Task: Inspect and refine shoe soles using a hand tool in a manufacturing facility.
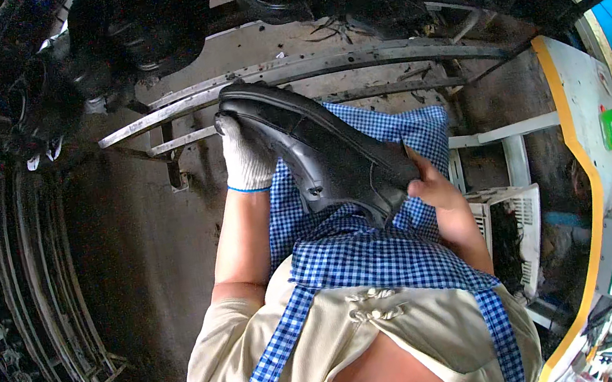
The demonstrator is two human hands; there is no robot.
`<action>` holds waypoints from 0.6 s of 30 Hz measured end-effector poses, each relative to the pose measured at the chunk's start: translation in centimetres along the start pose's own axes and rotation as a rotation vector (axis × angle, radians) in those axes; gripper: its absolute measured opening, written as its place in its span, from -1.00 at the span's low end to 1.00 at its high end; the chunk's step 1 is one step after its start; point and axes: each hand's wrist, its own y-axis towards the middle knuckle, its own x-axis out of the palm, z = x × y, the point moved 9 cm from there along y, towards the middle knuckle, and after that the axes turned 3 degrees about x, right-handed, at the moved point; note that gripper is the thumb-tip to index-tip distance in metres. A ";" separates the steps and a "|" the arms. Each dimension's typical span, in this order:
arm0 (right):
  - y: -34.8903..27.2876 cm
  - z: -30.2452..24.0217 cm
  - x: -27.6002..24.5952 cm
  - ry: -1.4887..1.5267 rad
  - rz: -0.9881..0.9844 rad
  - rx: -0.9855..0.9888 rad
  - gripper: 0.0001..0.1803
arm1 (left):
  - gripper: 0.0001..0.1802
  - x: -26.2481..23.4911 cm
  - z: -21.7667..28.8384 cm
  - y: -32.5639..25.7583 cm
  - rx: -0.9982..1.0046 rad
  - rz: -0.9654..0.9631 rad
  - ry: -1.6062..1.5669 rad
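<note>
My gloved left hand (247, 156), bare right hand (437, 188), fingers clamped on a black shoe (328, 151), above a blue gingham apron (383, 263)

shoe (323, 148): smooth, glossy | glove (245, 156): matt knit cloth | apron (383, 263): matt cloth | rail (349, 60): scuffed metal

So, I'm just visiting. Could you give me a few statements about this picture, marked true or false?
1. The left hand wears a white glove. True.
2. The right hand is gloved too. False: it is bare.
3. Both hands hold the same black shoe. True.
4. The apron is plain red. False: it is blue-and-white checked.
5. A white crate is on the person's right. True.
</note>
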 end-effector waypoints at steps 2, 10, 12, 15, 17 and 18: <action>0.4 -1.7 -1.7 -0.306 0.192 -0.132 -0.24 | -0.06 -0.5 0.5 -0.1 0.018 0.095 0.034; 4.5 -13.1 6.2 -0.900 0.305 -0.546 -0.74 | -0.18 -1.0 1.8 -0.9 0.096 0.191 0.048; 5.4 -13.6 7.9 -0.917 0.267 -0.645 -0.79 | -0.21 0.2 2.2 -1.4 0.123 0.115 0.149; 6.1 -13.6 8.9 -0.961 0.274 -0.649 -0.81 | -0.23 0.8 2.8 -2.0 0.205 0.086 0.089; 6.2 -13.8 9.0 -0.966 0.298 -0.612 -0.84 | -0.20 0.5 3.0 -2.1 0.227 0.074 0.084; 6.2 -13.8 8.9 -0.995 0.318 -0.592 -0.85 | -0.21 0.9 3.5 -2.1 0.280 0.067 0.137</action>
